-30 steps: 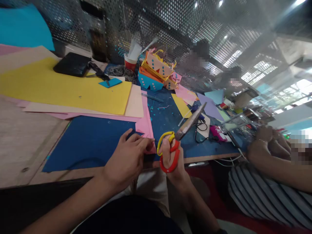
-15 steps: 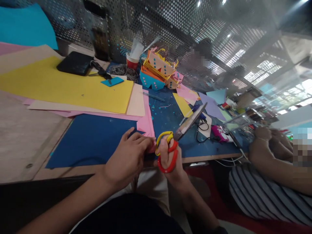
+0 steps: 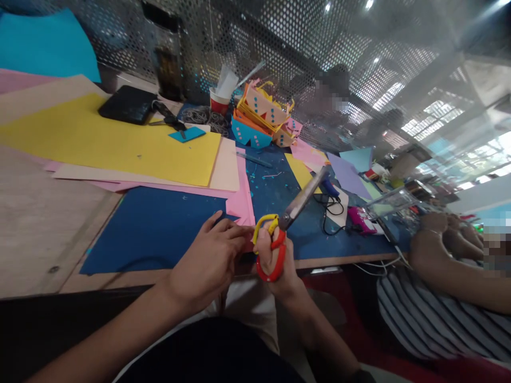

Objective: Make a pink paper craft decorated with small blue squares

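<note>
My right hand is wrapped through the yellow and red handles of a pair of scissors. The blades look closed and point up and away over the blue mat. Close beside it, my left hand is at the mat's front edge, with its index finger and thumb at a small piece of pink paper that is mostly hidden by the fingers. A larger pink sheet with a jagged cut edge lies just beyond the left fingertips.
Yellow paper lies on the left under a black pouch and keys. Decorated paper crowns, a paper cup and a jar stand behind. On the right are a blue glue gun and a person's arm.
The scissors have tipped slightly to the left, their blades looking shorter and steeper. My left hand has hardly moved. The whole view has shifted a little.
</note>
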`<state>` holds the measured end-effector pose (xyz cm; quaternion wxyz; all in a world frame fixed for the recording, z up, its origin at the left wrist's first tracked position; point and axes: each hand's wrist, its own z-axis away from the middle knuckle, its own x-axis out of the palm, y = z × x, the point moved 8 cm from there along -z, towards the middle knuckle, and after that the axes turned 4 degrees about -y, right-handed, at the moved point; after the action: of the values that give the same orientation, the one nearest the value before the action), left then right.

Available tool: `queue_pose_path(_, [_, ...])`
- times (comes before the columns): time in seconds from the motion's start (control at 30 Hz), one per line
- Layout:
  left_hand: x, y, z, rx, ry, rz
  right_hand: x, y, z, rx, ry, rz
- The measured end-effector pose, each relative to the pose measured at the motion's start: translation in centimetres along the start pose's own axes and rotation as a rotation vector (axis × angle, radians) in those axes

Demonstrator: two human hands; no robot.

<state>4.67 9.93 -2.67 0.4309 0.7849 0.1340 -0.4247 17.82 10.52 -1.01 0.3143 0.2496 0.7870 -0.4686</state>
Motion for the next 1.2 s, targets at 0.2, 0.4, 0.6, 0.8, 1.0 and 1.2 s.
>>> queue_pose_path(0.2, [-0.1, 0.1, 0.1, 0.004, -0.047, 0.021, 0.4, 1.0, 0.3, 0.068, -0.007, -0.108])
queue_pose_path(0.4, [-0.1, 0.3, 0.2, 0.006, -0.063, 0.055, 0.6, 0.4, 0.0, 0.061, -0.015, -0.101])
queue_pose_path(0.6, [-0.3, 0.3, 0.3, 0.0, -0.057, 0.079, 0.6, 0.1, 0.1, 0.106, -0.033, -0.148])
queue_pose_path(0.8, [-0.4, 0.2, 0.3, -0.007, -0.045, 0.072, 0.7, -0.4, 0.2, 0.03, -0.011, -0.104])
queue_pose_path(1.0, [-0.3, 0.2, 0.1, -0.041, -0.094, 0.082, 1.1, -0.7, 0.3, 0.023, -0.034, -0.133])
queue_pose_path(1.2, [-0.3, -0.1, -0.1, -0.047, -0.099, 0.083, 1.3, -0.7, 0.2, 0.038, -0.036, -0.193])
